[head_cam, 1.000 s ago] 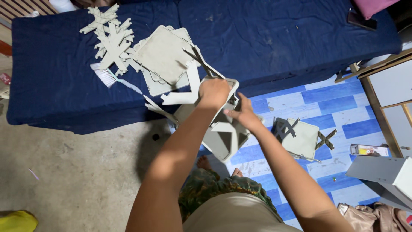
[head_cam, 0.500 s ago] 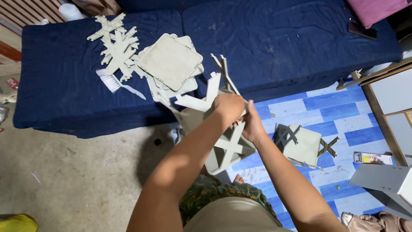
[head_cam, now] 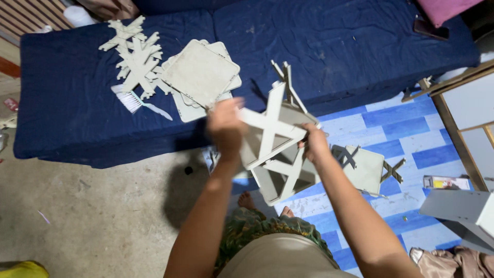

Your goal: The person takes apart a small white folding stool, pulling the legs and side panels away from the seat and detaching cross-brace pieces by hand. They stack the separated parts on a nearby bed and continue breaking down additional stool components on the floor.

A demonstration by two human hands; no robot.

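Cutouts (head_cam: 135, 54) and a brush (head_cam: 135, 101) lie far left on the blue mattress (head_cam: 360, 46), panels (head_cam: 200, 74) beside them. Our left hand (head_cam: 225, 128) and right hand (head_cam: 313, 144) each grasp the grey frame (head_cam: 272, 139), raised above the mat (head_cam: 406, 128); another frame (head_cam: 366, 169) rests right.

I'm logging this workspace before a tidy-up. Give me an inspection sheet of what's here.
Surface: navy mattress, dusty, above concrete floor and blue patterned mat.
Job's things: grey cross-braced stool frame, held up in both hands.
Clutter: stacked square panels, cross-shaped pieces, small brush, another stool.
Grippers: left hand blurred, on frame; right hand gripping its edge.
Cables: nothing seen.
Surroundings: grey cabinet, pink cushion.
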